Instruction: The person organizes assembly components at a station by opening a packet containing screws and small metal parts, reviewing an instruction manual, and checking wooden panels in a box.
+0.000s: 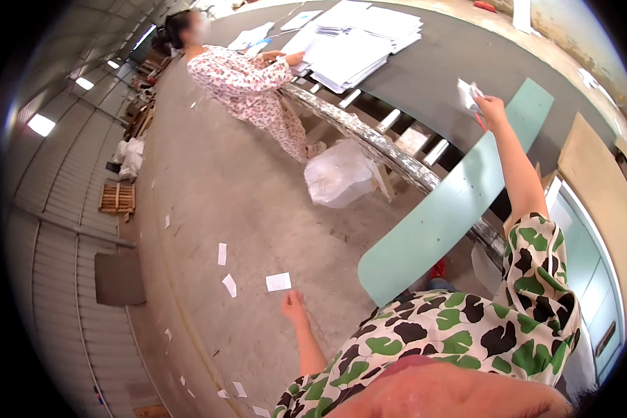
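My right hand (492, 111) is closed on a crumpled white packet (469, 95), raised above the dark tabletop. A small red piece shows just below these fingers. Under my right forearm a long pale green panel (439, 216), with a rounded corner and small holes, slants across the table edge toward my body. My left hand (294, 306) hangs low on the left with its fingers curled. Just beyond it appears a white printed paper slip (278, 281), seemingly apart from the fingers; whether it lies on the floor or is in the air I cannot tell.
Another person (240, 83) in flowered clothes stands at the dark table (432, 66), hands on stacks of white sheets (352, 59). A clear plastic bag (338, 174) sits below the worn table rail (369, 136). Paper slips (222, 253) litter the concrete floor. Framed pale panels (585, 258) lean at right.
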`<state>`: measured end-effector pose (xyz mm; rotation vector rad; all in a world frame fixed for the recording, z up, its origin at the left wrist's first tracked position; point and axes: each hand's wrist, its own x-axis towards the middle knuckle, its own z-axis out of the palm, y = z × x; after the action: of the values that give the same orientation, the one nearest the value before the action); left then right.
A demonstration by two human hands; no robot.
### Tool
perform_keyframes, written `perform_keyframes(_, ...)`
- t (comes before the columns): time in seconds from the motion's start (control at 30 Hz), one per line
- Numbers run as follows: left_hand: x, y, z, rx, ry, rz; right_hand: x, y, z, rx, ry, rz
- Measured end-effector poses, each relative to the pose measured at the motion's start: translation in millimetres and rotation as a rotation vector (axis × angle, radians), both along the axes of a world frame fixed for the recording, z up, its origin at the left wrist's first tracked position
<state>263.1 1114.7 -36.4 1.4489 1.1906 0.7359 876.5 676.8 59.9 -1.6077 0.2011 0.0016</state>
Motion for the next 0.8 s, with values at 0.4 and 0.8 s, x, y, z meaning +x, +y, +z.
perform_keyframes(0.4,192,-162,155,-1.146,-0.534,-0.905,-261,72,139,-0.548,-0.115,0.675)
perform_keyframes(0.8,124,-215,91,-1.598,-0.359,-0.986,-525,82,58,-0.726,-0.678,0.266)
